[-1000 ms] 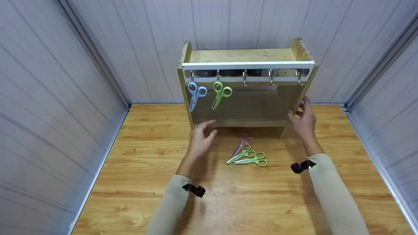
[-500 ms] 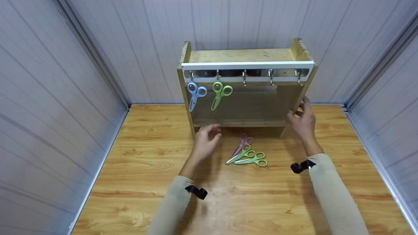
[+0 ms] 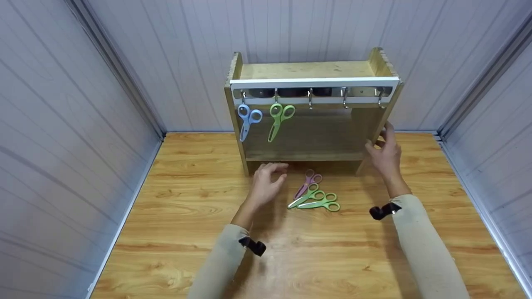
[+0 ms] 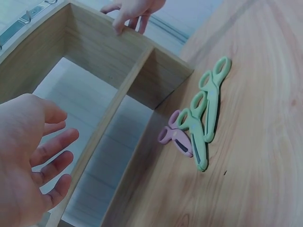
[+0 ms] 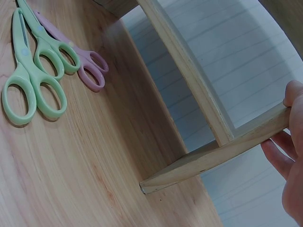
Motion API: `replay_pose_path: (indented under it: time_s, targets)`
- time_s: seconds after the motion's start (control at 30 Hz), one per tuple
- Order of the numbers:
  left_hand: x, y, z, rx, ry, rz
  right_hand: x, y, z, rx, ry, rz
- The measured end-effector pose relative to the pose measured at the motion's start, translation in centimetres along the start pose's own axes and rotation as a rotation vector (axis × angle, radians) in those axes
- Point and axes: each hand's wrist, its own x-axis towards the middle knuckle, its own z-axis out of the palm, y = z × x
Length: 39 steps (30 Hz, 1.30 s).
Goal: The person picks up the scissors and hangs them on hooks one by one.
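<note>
My left hand (image 3: pixel 266 185) hovers left of the loose scissors, fingers loosely bent and holding nothing. Pink scissors (image 3: pixel 308 184) lie on the wood-grain surface, partly under green scissors (image 3: pixel 307 196); a second pair of green scissors (image 3: pixel 319 203) lies beside them to the right. My right hand (image 3: pixel 386 155) grips the right side panel of the wooden shelf (image 3: pixel 307 157), thumb on the front edge and fingers behind, as the right wrist view shows. Blue scissors (image 3: pixel 249 120) and light green scissors (image 3: pixel 279 120) hang by their finger loops from the two leftmost hooks.
A white rail (image 3: pixel 314 82) with several metal hooks runs across the shelf's upper front. Nothing hangs from the middle hook (image 3: pixel 310 99) or those right of it. Pale panelled walls (image 3: pixel 199 62) enclose the surface at the back and both sides.
My left hand has moved right and slightly toward me, from the shelf's lower left corner closer to the scissors. My right hand keeps its grip on the side panel.
</note>
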Motion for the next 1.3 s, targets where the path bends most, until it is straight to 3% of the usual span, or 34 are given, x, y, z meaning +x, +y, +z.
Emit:
replay_pose_path:
  time_s: [0.47,0.53,0.57,0.67,0.77,0.9,1.03,1.3]
  targets:
    - [-0.5,-0.8,1.6,0.069,-0.102,-0.013,0.0,0.0,0.0,-0.014,-0.007,0.014]
    - [-0.5,-1.6,1.9,0.061,-0.116,-0.003,0.0,0.0,0.1,-0.016,-0.002,0.015]
    - [-0.3,-3.2,2.6,0.066,-0.115,0.019,0.0,0.0,0.1,-0.017,0.000,0.014]
    - [-0.1,-5.5,3.9,0.088,-0.124,0.043,0.1,0.1,0.1,-0.012,0.001,0.009]
    - [-0.3,-5.3,4.2,0.120,-0.153,0.028,0.1,0.2,0.0,-0.001,-0.002,0.002]
    - [-0.7,-1.5,3.1,0.117,-0.214,-0.057,0.1,0.1,-0.1,0.006,-0.004,0.000]
    - [-0.8,-1.1,3.8,0.132,-0.237,-0.070,0.0,0.0,-0.2,0.005,-0.009,0.007]
    - [-0.3,-6.5,7.8,0.190,-0.245,-0.021,0.1,0.1,-0.1,-0.007,-0.010,-0.001]
